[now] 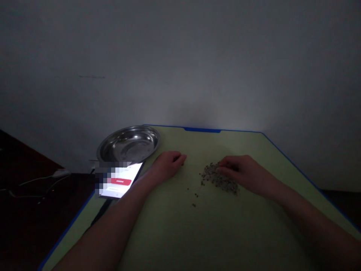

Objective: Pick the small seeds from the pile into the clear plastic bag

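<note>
The scene is dim. My left hand [168,163] rests on a pale green table [175,233] with its fingers curled in; whether they hold anything is hidden. My right hand [243,172] lies on the right edge of a small heap of dark seeds or grains [217,179], fingers bent and pressed onto it. A few stray grains [194,195] lie in front of the heap. A round steel dish [128,144] stands at the table's far left corner, a short way behind my left hand.
A lit phone [120,180] lies on the table's left edge, between the dish and my left forearm. The table has a blue rim and stands against a plain wall. Cables [42,180] lie on the dark floor to the left.
</note>
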Demonstrator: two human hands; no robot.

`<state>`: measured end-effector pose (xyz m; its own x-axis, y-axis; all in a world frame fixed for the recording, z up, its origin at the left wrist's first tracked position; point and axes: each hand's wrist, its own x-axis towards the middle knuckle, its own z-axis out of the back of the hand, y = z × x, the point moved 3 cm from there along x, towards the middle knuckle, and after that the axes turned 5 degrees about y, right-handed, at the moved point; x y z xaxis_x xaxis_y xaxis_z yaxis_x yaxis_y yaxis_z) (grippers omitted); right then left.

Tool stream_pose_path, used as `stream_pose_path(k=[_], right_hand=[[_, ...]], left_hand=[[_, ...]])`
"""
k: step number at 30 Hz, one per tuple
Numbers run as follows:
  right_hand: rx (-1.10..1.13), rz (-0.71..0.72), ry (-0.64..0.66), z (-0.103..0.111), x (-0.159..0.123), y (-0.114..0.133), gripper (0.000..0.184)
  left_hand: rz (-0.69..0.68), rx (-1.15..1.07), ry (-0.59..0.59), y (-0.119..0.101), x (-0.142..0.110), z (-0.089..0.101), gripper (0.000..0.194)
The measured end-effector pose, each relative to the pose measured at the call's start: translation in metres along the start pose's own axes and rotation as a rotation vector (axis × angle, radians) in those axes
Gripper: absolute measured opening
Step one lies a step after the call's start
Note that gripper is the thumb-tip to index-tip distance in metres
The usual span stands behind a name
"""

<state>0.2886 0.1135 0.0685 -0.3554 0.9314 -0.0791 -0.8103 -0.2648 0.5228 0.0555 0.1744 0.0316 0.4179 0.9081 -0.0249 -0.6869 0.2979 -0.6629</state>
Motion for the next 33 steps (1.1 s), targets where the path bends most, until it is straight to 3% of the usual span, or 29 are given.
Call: stream_pose_path(k=[9, 16, 25, 29, 33], right_hand=[[-0.133, 0.044, 0.028, -0.007, 0.042, 0.018, 0.022], [-0.05, 0.147, 0.229, -0.019, 0.027, 0.026, 0.02], [-0.088, 0.242, 0.202, -0.012, 0.045, 0.048, 0.02], [-0.082, 0.276, 0.266, -0.02, 0.046, 0.056, 0.017], [-0.028, 0.317, 0.36, -0.021, 0.029, 0.055, 0.016]], left_hand=[[-0.016, 0.007, -0.022, 0.001, 0.001, 0.001, 0.038], [-0.017, -0.033, -0.03, 0.0, 0.001, 0.0, 0.038], [0.006, -0.125, -0.015, 0.004, 0.003, 0.001, 0.036], [0.005, -0.146, -0.015, 0.005, 0.004, 0.001, 0.035], [0.014, -0.159, -0.009, 0.005, 0.003, 0.0, 0.036]])
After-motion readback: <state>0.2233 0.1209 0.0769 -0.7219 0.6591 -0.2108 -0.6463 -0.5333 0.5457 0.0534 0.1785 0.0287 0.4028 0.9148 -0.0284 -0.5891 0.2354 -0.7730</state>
